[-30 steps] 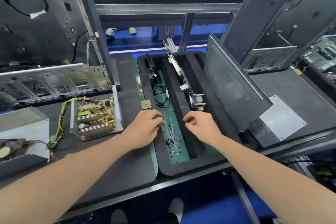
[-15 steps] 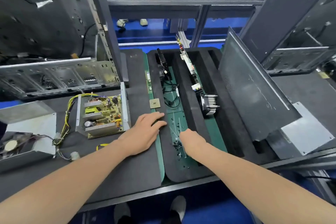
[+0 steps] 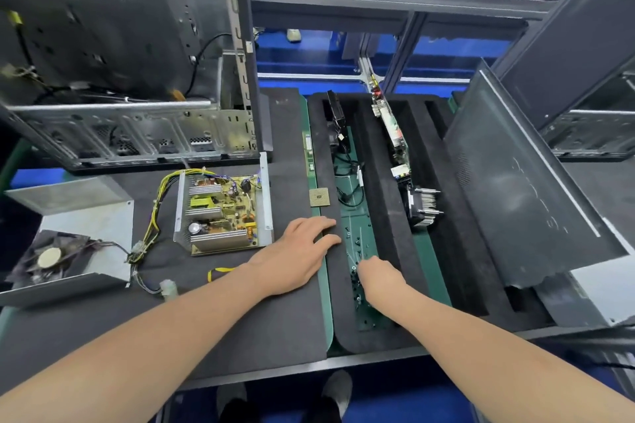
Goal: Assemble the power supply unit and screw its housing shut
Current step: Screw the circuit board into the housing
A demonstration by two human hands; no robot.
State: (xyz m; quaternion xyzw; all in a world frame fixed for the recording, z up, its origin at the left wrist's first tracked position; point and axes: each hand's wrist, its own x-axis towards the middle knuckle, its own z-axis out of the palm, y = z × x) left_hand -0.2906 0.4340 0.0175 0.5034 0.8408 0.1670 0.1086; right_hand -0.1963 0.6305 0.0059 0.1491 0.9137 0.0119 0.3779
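A: Where do we log the open silver power supply chassis with its yellow circuit board [image 3: 223, 213]?
B: It sits on the black work mat [image 3: 292, 319], left of the left hand [image 3: 295, 252] and just near of the bare grey computer case [image 3: 137, 134]. Its grey metal cover with the fan [image 3: 51, 257] lies further left, apart from it.
A: Left hand?
B: Fingers are straight and slightly spread, flat on the left rim of the black foam tray [image 3: 385, 216].
A: Right hand [image 3: 378, 276]?
B: It is down in the tray's green-floored slot, on the small dark screws [image 3: 357, 245]. The fingers curl downward with the tips hidden, so we cannot tell whether they pinch a screw.
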